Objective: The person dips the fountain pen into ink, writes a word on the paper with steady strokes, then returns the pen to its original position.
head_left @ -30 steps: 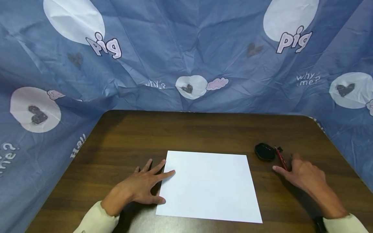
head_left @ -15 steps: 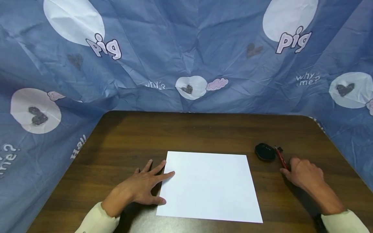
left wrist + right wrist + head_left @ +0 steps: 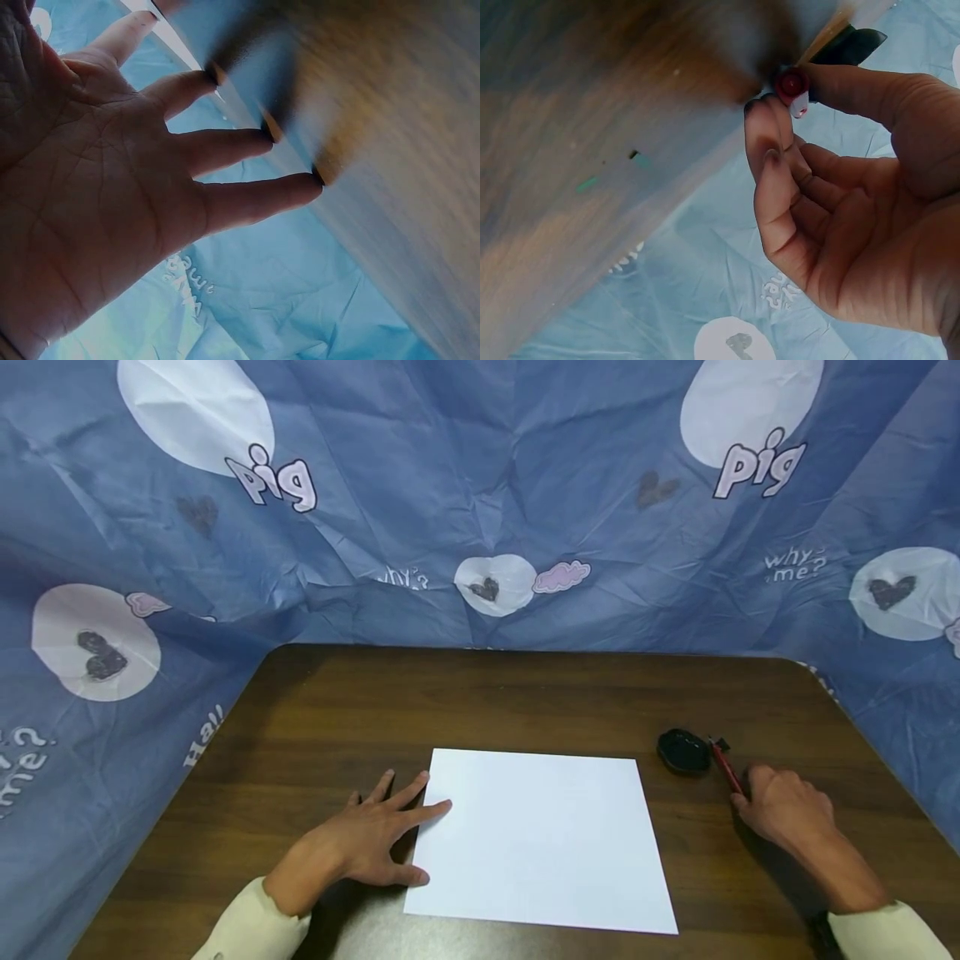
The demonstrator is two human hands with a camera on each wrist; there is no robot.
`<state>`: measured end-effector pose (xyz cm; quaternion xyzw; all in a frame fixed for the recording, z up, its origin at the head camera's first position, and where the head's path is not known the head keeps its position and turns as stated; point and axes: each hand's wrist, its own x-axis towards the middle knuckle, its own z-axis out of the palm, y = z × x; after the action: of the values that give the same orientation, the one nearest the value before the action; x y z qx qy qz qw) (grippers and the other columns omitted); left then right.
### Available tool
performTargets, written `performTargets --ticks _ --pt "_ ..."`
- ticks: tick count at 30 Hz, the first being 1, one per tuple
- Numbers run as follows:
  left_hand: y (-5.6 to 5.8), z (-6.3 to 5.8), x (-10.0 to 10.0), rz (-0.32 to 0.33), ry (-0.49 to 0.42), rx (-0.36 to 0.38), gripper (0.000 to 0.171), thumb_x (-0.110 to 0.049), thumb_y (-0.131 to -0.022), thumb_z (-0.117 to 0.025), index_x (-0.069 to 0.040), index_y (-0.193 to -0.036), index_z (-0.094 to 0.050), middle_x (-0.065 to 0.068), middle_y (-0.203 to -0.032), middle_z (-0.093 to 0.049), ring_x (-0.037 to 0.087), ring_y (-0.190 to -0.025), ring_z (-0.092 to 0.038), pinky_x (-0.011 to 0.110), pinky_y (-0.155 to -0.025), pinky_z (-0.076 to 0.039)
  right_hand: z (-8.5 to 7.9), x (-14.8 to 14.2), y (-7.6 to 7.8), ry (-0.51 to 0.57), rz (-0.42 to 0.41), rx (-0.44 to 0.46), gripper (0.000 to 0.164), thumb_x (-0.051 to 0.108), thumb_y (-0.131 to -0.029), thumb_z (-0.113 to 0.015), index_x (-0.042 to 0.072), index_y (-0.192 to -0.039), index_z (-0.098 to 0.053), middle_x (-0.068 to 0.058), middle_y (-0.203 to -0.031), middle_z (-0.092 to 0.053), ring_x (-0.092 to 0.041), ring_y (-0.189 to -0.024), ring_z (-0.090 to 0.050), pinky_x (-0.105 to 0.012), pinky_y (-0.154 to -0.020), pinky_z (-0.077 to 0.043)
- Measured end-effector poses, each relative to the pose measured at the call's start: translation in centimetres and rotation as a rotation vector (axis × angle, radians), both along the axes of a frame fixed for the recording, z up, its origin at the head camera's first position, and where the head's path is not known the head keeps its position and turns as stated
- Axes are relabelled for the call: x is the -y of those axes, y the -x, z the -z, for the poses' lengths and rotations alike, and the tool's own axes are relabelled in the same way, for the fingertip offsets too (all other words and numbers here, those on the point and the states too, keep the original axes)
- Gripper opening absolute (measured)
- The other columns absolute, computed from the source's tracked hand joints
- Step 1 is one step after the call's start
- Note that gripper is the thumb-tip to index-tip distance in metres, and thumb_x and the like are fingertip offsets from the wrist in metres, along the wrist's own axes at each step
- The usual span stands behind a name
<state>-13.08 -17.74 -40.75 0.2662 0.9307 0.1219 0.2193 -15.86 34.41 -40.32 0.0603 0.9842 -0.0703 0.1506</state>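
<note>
A white sheet of paper lies flat on the brown wooden table. My left hand rests with fingers spread at its left edge, the thumb and index fingertips on the sheet. In the left wrist view the straight fingers touch the tabletop. To the right, my right hand pinches the near end of a slim red pen between thumb and curled fingers. The pen's pointed tip faces away, with a small black piece beside it. In the right wrist view its round red end shows between the fingertips.
A small black dish-like object sits just left of the pen tip. The wooden table has rounded far corners. Behind it and at both sides hangs a blue printed cloth.
My right hand's thumb has moved in against the red pen, and the fingers have drawn together on its near end. The left hand and the paper have stayed in place.
</note>
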Motion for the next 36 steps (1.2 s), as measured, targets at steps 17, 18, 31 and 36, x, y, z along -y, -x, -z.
performTargets --ticks 17,18,31,36 --pt "0.0 -0.1 0.1 0.002 0.005 0.004 0.085 -0.061 -0.084 -0.071 -0.038 -0.156 -0.032 0.005 -0.167 -0.007 0.053 -0.146 -0.006 0.081 -0.099 -0.018 0.0 -0.4 -0.6 0.069 -0.008 -0.125 0.025 0.022 -0.094 -0.057 0.001 -0.08 -0.056 -0.008 -0.067 -0.049 -0.024 -0.059 -0.048 -0.037 -0.048 -0.039" --pt "0.0 -0.1 0.1 0.004 0.006 0.003 0.085 -0.06 -0.084 -0.071 -0.038 -0.156 -0.032 0.005 -0.167 -0.007 0.053 -0.146 -0.006 0.081 -0.099 -0.018 -0.1 -0.5 -0.7 0.079 -0.009 -0.144 0.026 0.021 -0.094 -0.057 -0.002 -0.083 -0.058 -0.008 -0.067 -0.049 -0.024 -0.059 -0.048 -0.037 -0.048 -0.038" --pt "0.0 0.0 -0.1 -0.004 0.017 0.003 0.085 -0.06 -0.084 -0.072 -0.039 -0.156 -0.033 0.004 -0.167 -0.007 0.051 -0.147 -0.005 0.08 -0.101 -0.018 0.0 -0.4 -1.0 0.157 0.012 -0.525 0.03 0.02 -0.096 -0.05 -0.006 -0.094 -0.064 -0.014 -0.07 -0.057 -0.028 -0.056 -0.051 -0.041 -0.043 -0.036" --pt "0.1 0.1 -0.1 -0.01 0.026 0.009 0.085 -0.06 -0.084 -0.072 -0.04 -0.156 -0.032 0.003 -0.167 -0.007 0.05 -0.147 -0.005 0.08 -0.101 -0.018 -0.1 -0.1 -1.0 0.188 0.05 -0.687 0.029 0.017 -0.094 -0.053 -0.007 -0.101 -0.068 -0.018 -0.073 -0.065 -0.029 -0.054 -0.053 -0.044 -0.046 -0.038"
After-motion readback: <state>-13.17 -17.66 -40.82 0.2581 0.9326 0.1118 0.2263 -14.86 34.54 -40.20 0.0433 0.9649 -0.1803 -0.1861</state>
